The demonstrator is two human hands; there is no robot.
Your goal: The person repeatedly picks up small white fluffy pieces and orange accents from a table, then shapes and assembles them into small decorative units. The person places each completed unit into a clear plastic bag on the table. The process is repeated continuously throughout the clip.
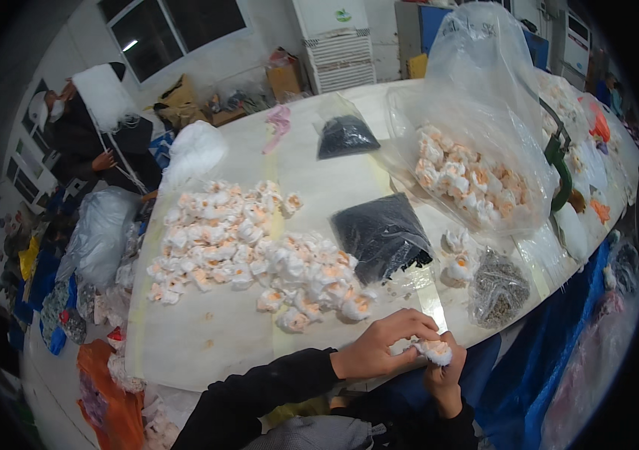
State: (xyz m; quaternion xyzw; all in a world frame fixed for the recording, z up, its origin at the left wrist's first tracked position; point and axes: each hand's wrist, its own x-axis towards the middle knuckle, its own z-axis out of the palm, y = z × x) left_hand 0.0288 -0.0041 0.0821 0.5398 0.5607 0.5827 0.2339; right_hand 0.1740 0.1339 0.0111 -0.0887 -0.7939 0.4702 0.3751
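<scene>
Near the table's front edge, a small white and peach plush piece point(435, 350) is held between my left hand point(382, 344) and my right hand point(448, 368). My left fingers pinch its left side, and my right thumb and fingers close on its right side. Just beyond my left hand lies a heap of similar plush pieces point(308, 270) that spreads leftward over the white table point(229, 337). An open clear bag of small black parts point(378, 233) sits above my hands. A few plush pieces point(459, 267) lie to its right, beside a clear bag of grey-brown granules point(498, 289).
A large clear bag of plush pieces point(471, 174) stands at the back right, next to a green-handled metal tool point(558, 163). A second bag of black material point(346, 135), a pink strip point(277, 126) and white fibre stuffing point(196, 149) lie farther back. A person point(100, 135) holds white material at left.
</scene>
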